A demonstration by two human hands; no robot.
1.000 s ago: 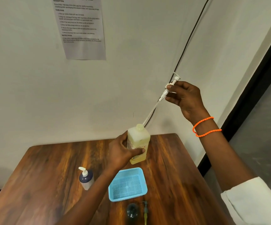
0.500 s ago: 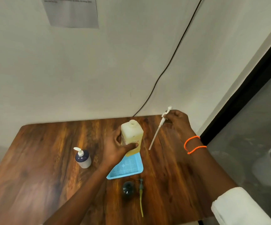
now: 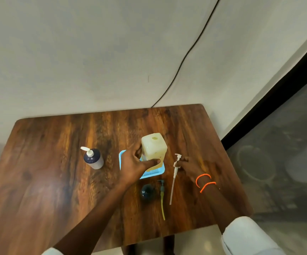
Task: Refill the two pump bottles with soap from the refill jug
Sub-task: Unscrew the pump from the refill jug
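Wooden table (image 3: 57,181), seen from above. Well left of the left hand (image 3: 134,166) stands a dark pump bottle (image 3: 93,159) with a white cap. The left hand grips the yellowish refill jug (image 3: 154,150), thumb across its near face; the jug, its neck open, stands in a blue tray (image 3: 154,173). Just beyond that hand's wrist, to the right, lie a dark round bottle (image 3: 147,192) and a pump with yellow tube (image 3: 162,199). Rightmost, the right hand (image 3: 191,167) pinches the head of a white pump (image 3: 174,173), whose tube rests on the table.
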